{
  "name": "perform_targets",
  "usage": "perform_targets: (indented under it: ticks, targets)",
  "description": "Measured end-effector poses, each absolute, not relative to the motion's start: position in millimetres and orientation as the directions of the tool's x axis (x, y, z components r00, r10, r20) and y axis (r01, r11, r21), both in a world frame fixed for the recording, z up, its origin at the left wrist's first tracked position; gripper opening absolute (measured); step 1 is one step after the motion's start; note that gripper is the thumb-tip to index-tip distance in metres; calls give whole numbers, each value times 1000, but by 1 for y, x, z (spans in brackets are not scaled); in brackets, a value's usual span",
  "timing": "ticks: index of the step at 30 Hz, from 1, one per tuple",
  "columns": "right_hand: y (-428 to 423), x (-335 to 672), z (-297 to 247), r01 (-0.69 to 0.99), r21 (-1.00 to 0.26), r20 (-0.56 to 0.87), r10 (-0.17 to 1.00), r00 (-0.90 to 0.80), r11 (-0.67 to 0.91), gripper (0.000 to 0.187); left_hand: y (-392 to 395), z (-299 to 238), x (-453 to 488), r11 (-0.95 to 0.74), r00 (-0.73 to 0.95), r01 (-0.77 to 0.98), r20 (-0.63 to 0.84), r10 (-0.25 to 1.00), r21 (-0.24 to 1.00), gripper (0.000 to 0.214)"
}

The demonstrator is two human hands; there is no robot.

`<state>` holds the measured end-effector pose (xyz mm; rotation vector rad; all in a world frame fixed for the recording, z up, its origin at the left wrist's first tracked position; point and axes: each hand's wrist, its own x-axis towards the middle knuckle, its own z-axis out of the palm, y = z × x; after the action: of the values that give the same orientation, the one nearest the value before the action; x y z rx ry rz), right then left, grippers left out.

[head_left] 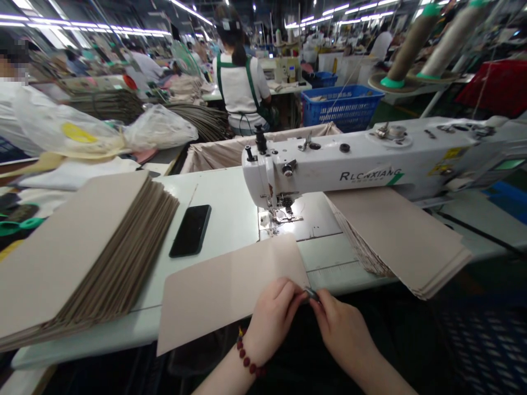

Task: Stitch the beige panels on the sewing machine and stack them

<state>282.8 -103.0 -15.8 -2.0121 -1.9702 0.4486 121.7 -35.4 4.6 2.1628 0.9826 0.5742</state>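
My left hand [272, 315] and my right hand [341, 334] meet at the table's front edge, their fingertips pinching a small metal tool [312, 294], perhaps thread snips. A flat beige sheet [230, 291] lies under my left hand, its near corner hanging over the edge. A thick stack of beige sheets [82, 247] sits to the left, and a second stack [395, 236] lies to the right by the sewing machine [321, 164]. The machine's needle and presser foot [284, 211] stand beyond the sheet. A black phone [190, 230] lies face up between the left stack and the machine.
A fabric-lined bin [239, 151] stands behind the machine. Beyond it sit a co-worker [241, 82] and a blue plastic crate [341, 107]. Plastic bags [158, 129] lie at the left, and large thread cones [411, 46] stand at the upper right.
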Motion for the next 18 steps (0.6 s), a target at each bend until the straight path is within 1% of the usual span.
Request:
perform_targets:
  ticks: [3, 4, 5, 6, 7, 8, 9, 10, 11, 12, 13, 14, 15, 18]
  targets:
    - [-104, 287, -15, 909, -415, -15, 999, 42, -45, 22, -24, 21, 100, -572, 801, 350, 79, 594, 742, 23]
    - [-104, 289, -14, 898, -436, 1, 998, 56, -50, 21, -17, 27, 89, -583, 823, 341, 66, 564, 738, 25]
    - [-105, 291, -14, 884, -465, 24, 997, 68, -49, 19, -9, 31, 75, -586, 805, 380, 56, 590, 716, 24]
    - [-105, 293, -13, 869, -494, 50, 996, 74, -39, 19, 1, 33, 62, -576, 740, 470, 58, 671, 669, 23]
    - [-105, 293, -14, 858, -513, 79, 995, 66, -17, 23, 10, 34, 48, -544, 636, 590, 71, 768, 597, 27]
    - [-104, 293, -15, 856, -517, 108, 993, 44, 18, 29, 18, 33, 36, -490, 523, 705, 90, 847, 513, 41]
    - [-103, 292, -17, 861, -505, 136, 991, 11, 60, 34, 24, 31, 25, -427, 426, 794, 104, 899, 433, 57]
    - [-101, 290, -19, 872, -480, 161, 987, -25, 101, 38, 29, 28, 16, -369, 357, 853, 103, 928, 369, 69]
    - [-98, 288, -22, 883, -449, 180, 982, -59, 135, 40, 30, 27, 10, -327, 318, 886, 82, 944, 328, 71]
    - [-95, 286, -24, 895, -417, 195, 977, -82, 159, 40, 29, 25, 7, -304, 306, 901, 45, 951, 309, 63]
    - [-92, 285, -26, 905, -389, 212, 973, -96, 174, 41, 25, 26, 5, -294, 308, 905, 4, 952, 307, 49]
    - [-90, 285, -27, 911, -369, 227, 968, -105, 185, 41, 19, 29, 5, -290, 316, 903, -32, 948, 317, 36]
    - [-89, 287, -26, 911, -357, 248, 961, -118, 204, 41, 12, 34, 5, -291, 330, 895, -63, 942, 338, 29]
    - [-91, 307, -17, 872, -347, 342, 912, -226, 346, 43, -11, 70, -4, -267, 335, 867, -95, 938, 420, 29]
